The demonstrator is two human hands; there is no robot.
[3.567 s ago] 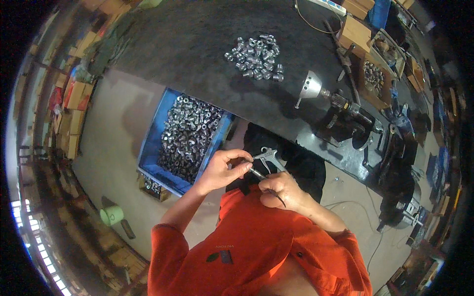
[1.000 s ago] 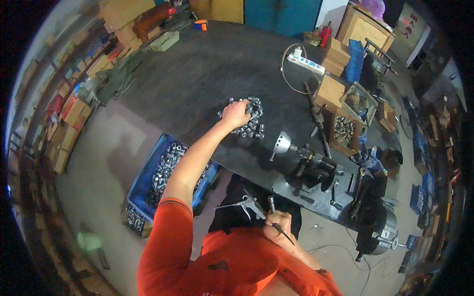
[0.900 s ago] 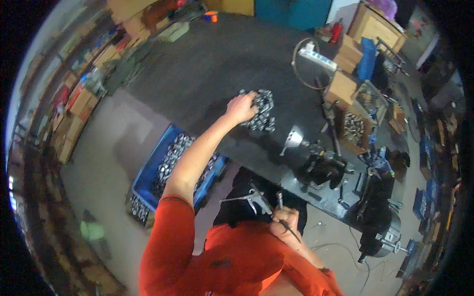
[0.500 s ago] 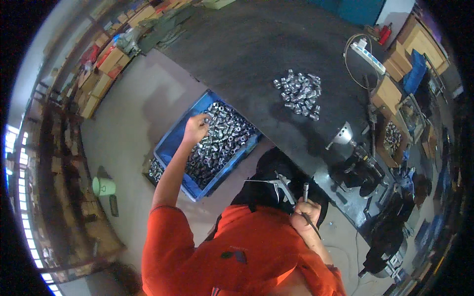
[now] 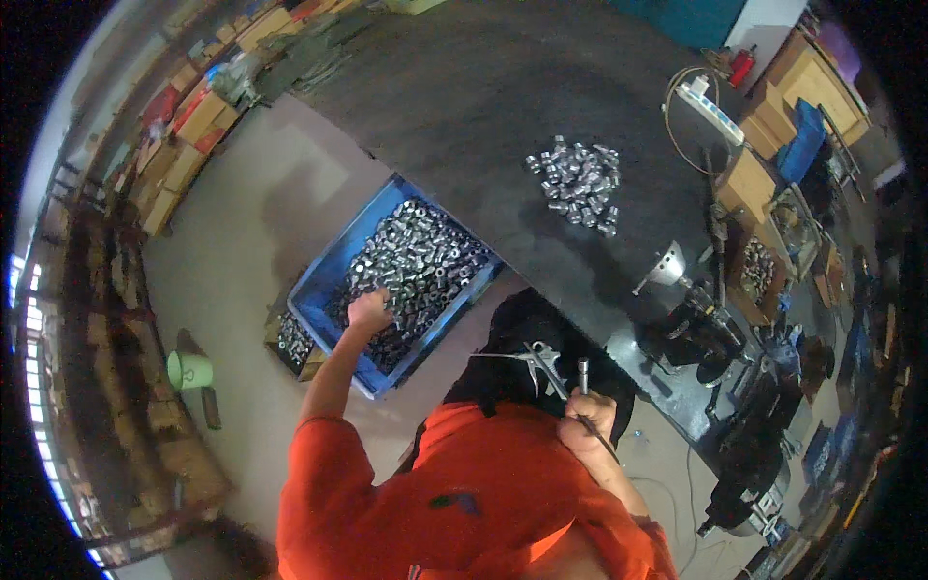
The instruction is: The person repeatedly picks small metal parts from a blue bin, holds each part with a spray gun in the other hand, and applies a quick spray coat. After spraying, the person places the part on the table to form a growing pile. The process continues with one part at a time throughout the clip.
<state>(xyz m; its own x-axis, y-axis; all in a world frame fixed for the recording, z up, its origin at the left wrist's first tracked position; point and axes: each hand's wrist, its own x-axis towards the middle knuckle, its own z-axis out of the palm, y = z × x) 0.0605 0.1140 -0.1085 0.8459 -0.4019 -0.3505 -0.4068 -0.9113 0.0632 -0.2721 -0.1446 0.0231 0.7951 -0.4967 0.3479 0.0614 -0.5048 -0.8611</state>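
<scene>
My left hand reaches into a blue plastic crate, over a heap of small shiny metal fittings. Its fingers are curled together among the pieces; whether one is pinched between them is hidden. Near my lap, my right hand is closed around a metal caliper, whose jaws point up and left. A short metal cylinder stands up from the same fist. The caliper's dark beam comes out below the hand.
Right of the crate, a dark tabletop bears a pile of metal fittings. A lamp, a power strip and cardboard boxes line its right side. A smaller box of fittings sits beside the crate; a pale green bucket is farther left.
My left hand has moved from the crate's upper left part down toward its near left part. My right hand keeps its hold on the caliper and the cylinder. The view has shifted slightly.
</scene>
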